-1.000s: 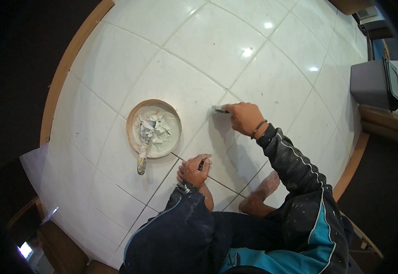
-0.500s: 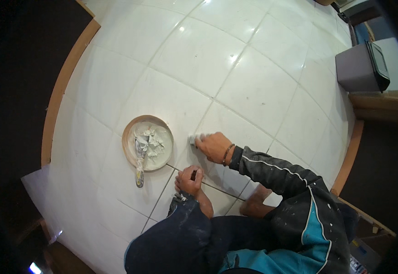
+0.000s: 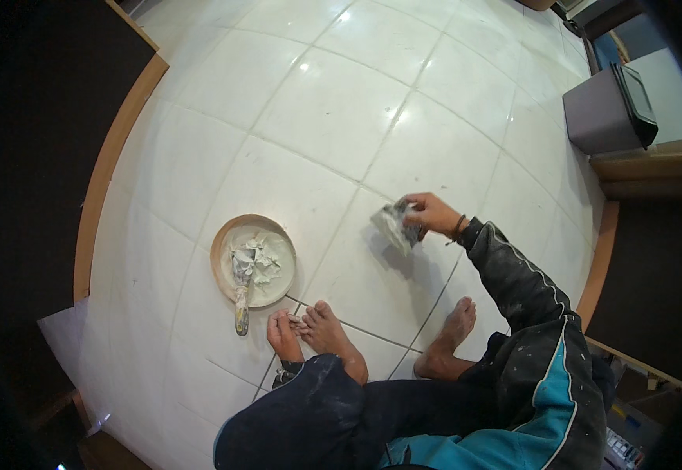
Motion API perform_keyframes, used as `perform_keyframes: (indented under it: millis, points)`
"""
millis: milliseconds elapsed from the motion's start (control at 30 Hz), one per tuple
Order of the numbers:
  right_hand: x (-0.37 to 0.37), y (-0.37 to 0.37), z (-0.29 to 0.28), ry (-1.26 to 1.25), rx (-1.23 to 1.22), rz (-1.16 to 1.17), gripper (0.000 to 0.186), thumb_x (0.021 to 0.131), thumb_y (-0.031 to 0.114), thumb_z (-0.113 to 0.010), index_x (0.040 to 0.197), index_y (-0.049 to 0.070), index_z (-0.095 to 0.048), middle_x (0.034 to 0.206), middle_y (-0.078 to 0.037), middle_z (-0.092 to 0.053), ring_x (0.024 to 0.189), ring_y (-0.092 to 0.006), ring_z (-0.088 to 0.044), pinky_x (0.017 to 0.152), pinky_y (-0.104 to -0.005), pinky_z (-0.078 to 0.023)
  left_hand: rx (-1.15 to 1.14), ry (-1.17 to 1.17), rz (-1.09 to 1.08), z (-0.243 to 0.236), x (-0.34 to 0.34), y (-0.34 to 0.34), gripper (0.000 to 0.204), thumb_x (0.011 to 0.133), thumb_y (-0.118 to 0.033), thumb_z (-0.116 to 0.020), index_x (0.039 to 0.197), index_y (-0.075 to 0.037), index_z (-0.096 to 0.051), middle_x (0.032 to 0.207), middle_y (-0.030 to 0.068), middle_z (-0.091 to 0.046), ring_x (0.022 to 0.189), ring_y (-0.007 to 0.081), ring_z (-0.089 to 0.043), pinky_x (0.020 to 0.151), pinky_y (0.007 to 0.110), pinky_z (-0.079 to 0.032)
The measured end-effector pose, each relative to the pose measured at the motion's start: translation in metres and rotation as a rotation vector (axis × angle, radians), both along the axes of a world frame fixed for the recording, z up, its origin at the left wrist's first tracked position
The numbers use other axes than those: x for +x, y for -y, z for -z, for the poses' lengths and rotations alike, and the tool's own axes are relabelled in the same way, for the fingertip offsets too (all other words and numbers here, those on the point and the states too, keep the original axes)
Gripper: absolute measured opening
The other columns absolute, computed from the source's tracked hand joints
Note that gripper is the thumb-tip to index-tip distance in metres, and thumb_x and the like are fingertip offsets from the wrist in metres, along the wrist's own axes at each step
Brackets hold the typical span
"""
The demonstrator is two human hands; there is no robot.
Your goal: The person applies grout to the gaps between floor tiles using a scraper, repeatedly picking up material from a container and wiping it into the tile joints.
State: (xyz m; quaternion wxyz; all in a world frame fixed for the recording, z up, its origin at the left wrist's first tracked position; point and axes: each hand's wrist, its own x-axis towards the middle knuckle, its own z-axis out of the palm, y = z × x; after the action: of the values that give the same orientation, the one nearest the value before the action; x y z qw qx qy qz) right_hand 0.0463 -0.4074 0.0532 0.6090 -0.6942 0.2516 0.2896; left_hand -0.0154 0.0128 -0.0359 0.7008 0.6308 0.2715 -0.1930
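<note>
My right hand [image 3: 429,215] is closed on a crumpled grey-and-white rag [image 3: 393,227], raised a little above the tiled floor and blurred by motion. A shadow falls below it. Beside the toes of my left foot [image 3: 327,329], my left hand [image 3: 284,335] is held low with its fingers bent together; whether anything small is in them I cannot make out. Just beyond that hand stands a round, shallow bowl [image 3: 214,249] with a tan rim, holding whitish paste [image 3: 272,262]. A smeared putty knife [image 3: 241,309] rests in the paste, its handle sticking out over the near rim.
White floor tiles [image 3: 329,94] have pale joints farther off and darker joints near my feet. My right foot [image 3: 454,329] stands on them. A lidded grey bin [image 3: 603,113] is at the far right. Wooden edging [image 3: 94,188] borders a dark area on the left.
My right hand has moved right and away from me, lifting from the floor with the rag now showing. My left hand has shifted left off my foot, toward the bowl.
</note>
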Motion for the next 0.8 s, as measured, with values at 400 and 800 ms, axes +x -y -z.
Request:
perform_keyframes:
  millis: [400, 800]
  points:
    - [0.02, 0.091, 0.001, 0.06, 0.063, 0.465, 0.041, 0.087, 0.014, -0.058, 0.125, 0.0, -0.055, 0.095, -0.005, -0.061, 0.084, -0.0159, -0.063, 0.07, -0.0357, -0.06, 0.421, 0.581, 0.85, -0.026, -0.022, 0.059, 0.013, 0.089, -0.014, -0.058, 0.09, -0.005, -0.068, 0.071, 0.0061, -0.067, 0.069, 0.0196, -0.063, 0.078, 0.036, -0.049]
    - [0.029, 0.086, 0.049, 0.088, 0.292, 0.537, 0.037, 0.084, 0.01, -0.051, 0.12, 0.004, -0.057, 0.092, 0.0, -0.061, 0.079, -0.0053, -0.058, 0.071, -0.0225, -0.05, 0.488, 0.443, 0.601, -0.044, -0.013, 0.086, 0.015, 0.06, -0.017, -0.06, 0.068, -0.006, -0.066, 0.068, 0.0156, -0.059, 0.071, 0.0363, -0.052, 0.082, 0.048, -0.037]
